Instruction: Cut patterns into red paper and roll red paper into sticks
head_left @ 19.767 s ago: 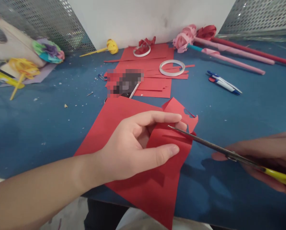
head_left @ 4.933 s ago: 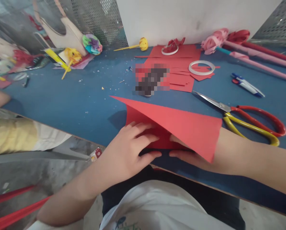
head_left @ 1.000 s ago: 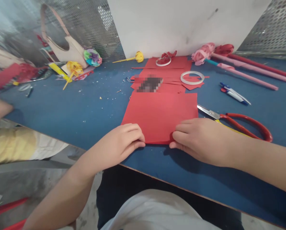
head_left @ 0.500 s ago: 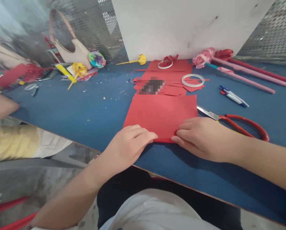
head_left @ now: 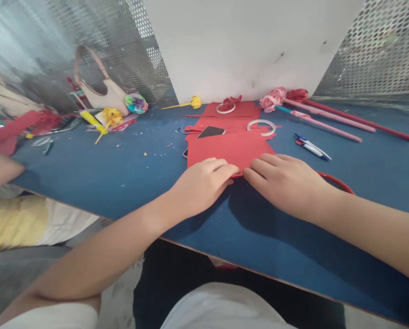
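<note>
A sheet of red paper [head_left: 225,148] lies in front of me with its near edge folded into a narrow strip. My left hand [head_left: 209,183] grips that edge on the left, thumb and fingers closed round it. On the right my right hand [head_left: 279,183] pinches the same edge, its fingertips close to the left ones. Behind the sheet's far edge a dark phone [head_left: 211,132] shows in part. Beneath my right forearm the scissors are mostly hidden; only a red handle [head_left: 337,181] shows.
Beyond the sheet lie more red paper [head_left: 211,122], a white tape ring [head_left: 262,122] and a second ring [head_left: 225,108]. Pens [head_left: 312,147] and paper flowers on stems [head_left: 327,123] are at right. A handbag [head_left: 103,93] stands back left; another person's arm [head_left: 2,169] rests at far left.
Both hands have moved up the table with the red paper, closer together. The paper's far edge now covers part of the phone, and the scissors are more hidden. My view has shifted slightly.
</note>
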The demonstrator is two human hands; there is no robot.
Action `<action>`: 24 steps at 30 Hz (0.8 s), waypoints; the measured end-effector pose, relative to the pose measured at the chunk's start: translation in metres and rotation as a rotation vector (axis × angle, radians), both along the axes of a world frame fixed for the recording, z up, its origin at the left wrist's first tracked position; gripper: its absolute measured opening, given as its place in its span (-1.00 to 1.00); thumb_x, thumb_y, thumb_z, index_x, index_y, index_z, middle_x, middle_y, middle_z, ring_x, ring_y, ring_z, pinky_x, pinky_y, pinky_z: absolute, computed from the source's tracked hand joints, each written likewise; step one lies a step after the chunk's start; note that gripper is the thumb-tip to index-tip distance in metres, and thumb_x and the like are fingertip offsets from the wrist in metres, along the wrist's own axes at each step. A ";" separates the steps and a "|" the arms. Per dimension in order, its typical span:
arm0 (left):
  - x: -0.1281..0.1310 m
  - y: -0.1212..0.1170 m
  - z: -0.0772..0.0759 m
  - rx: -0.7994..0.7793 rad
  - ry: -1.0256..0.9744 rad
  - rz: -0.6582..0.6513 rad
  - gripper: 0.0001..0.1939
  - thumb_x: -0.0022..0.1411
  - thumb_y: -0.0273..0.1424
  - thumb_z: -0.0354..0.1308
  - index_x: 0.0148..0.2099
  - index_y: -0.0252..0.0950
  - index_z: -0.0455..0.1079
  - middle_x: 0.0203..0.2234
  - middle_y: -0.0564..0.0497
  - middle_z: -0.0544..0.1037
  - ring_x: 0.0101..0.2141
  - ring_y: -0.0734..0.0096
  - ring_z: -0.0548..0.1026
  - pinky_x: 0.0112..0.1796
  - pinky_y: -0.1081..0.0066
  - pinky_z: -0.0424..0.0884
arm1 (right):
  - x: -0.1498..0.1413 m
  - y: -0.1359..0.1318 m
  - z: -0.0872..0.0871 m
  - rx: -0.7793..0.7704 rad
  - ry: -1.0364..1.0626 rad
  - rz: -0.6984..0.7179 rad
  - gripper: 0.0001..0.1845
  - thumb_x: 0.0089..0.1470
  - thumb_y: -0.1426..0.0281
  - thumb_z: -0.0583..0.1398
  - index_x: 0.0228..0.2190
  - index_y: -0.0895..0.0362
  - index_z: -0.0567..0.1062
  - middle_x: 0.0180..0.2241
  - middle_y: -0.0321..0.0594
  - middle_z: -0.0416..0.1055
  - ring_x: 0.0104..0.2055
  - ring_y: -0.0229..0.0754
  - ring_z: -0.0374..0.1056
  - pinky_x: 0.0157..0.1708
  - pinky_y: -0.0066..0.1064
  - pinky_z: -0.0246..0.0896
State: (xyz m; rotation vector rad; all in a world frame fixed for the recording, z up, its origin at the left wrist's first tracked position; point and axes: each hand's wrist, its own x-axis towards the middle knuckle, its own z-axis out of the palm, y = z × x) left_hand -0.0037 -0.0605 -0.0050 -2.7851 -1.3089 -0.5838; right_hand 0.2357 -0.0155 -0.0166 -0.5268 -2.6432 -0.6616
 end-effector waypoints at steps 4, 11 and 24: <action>0.007 0.020 0.020 -0.131 0.235 -0.038 -0.89 0.44 -0.48 0.17 -0.12 -0.32 0.53 -0.26 -0.05 0.64 -0.24 0.23 0.58 -0.26 0.32 0.38 | 0.000 0.004 -0.009 -0.168 -0.057 0.004 -0.77 0.23 0.64 0.16 -0.36 0.16 0.55 -0.42 -0.18 0.44 -0.40 -0.10 0.27 -0.40 -0.29 -0.02; -0.007 0.043 0.037 -0.645 0.196 -0.136 -0.89 0.27 -0.56 0.26 -0.26 -0.26 0.56 -0.37 0.08 0.63 -0.38 0.44 0.55 -0.37 0.43 0.35 | -0.005 -0.006 -0.009 -0.291 -0.105 -0.021 -0.79 0.31 0.55 0.20 -0.39 0.13 0.51 -0.44 -0.20 0.42 -0.43 -0.11 0.25 -0.40 -0.27 -0.11; -0.027 0.045 0.019 -0.427 0.135 -0.239 -0.85 0.34 -0.54 0.22 -0.27 -0.27 0.59 -0.27 0.02 0.57 -0.26 0.40 0.55 -0.22 0.41 0.41 | -0.010 -0.010 -0.011 -0.351 0.004 0.010 -0.71 0.40 0.46 0.14 -0.41 0.11 0.48 -0.44 -0.19 0.40 -0.43 -0.07 0.26 -0.39 -0.22 0.11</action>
